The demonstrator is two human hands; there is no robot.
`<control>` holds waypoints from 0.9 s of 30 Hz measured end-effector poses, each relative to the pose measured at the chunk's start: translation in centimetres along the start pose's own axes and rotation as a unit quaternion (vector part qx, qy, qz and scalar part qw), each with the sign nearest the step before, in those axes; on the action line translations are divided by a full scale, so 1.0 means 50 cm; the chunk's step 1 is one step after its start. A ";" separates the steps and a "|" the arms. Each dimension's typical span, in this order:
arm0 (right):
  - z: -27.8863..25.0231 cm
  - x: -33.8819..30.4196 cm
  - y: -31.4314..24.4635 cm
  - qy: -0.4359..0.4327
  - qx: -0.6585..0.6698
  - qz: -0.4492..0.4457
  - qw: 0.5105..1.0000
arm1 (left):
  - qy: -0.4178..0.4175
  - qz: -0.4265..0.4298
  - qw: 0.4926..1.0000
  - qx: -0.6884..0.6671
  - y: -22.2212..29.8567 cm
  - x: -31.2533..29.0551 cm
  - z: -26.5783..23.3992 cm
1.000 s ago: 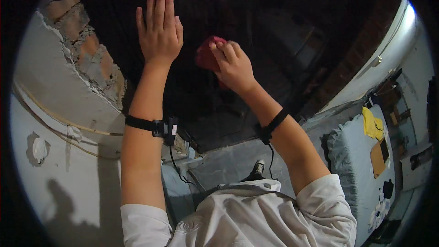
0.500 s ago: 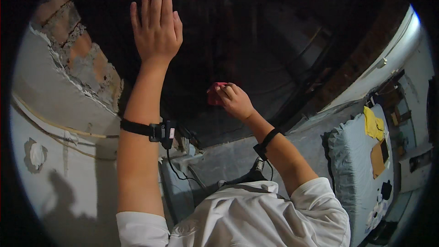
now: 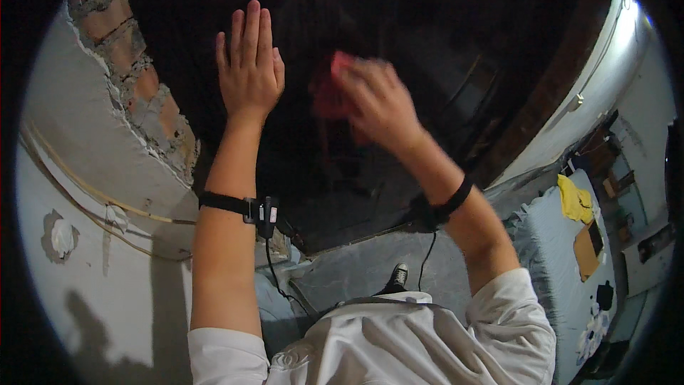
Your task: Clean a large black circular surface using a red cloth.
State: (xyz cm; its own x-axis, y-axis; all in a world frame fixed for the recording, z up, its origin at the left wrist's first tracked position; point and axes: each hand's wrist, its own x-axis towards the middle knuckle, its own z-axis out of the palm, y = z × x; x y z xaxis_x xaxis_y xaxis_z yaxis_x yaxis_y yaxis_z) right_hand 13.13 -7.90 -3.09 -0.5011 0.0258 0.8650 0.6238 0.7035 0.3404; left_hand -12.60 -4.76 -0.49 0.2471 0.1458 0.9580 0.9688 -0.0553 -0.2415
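Note:
A tall, dark, glossy panel [image 3: 342, 199] fills the middle of the view and shows faint reflections. My left hand [image 3: 249, 75] lies flat on it at the upper left, or very close to it, with fingers stretched upward and holding nothing. To its right, my right hand [image 3: 381, 103] is closed on a red cloth [image 3: 342, 64], which is against or just in front of the panel. Motion blurs the cloth and the fingers, so its folds are unclear. Each forearm wears a black strap; the left one [image 3: 226, 202] carries a small black device with a cable.
Broken brickwork [image 3: 146, 85] and a pale wall [image 3: 100, 192] with cables edge the panel on the left. On the right stands a bed or table [image 3: 545, 264] under a pale blue cover, bearing a yellow cloth [image 3: 574, 198] and brown cardboard [image 3: 588, 249]. Grey floor [image 3: 363, 267] lies below.
My right hand has moved up the panel with the red cloth, and its forearm has risen. My left hand appears lower in view, still flat; the whole view has shifted slightly.

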 end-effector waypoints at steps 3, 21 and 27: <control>-0.053 0.191 0.076 0.082 -0.066 -0.025 0.994 | -0.005 0.000 1.000 0.001 0.003 0.006 -0.004; 0.087 0.099 0.026 0.089 -0.066 -0.015 0.994 | 0.066 0.019 0.998 -0.014 -0.016 0.008 0.008; 0.140 -0.116 -0.048 -0.005 -0.002 0.015 1.000 | -0.018 0.014 0.999 -0.026 0.004 -0.004 -0.020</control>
State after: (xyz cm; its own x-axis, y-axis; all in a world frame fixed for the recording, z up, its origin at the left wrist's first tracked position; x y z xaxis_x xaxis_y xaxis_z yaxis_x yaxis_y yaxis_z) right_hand 10.36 -4.76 -11.52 -0.4876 0.0534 0.8714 0.6413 0.6993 0.3159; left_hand -12.46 -5.81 -0.56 0.2754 0.1781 0.9447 0.9595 -0.1113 -0.2588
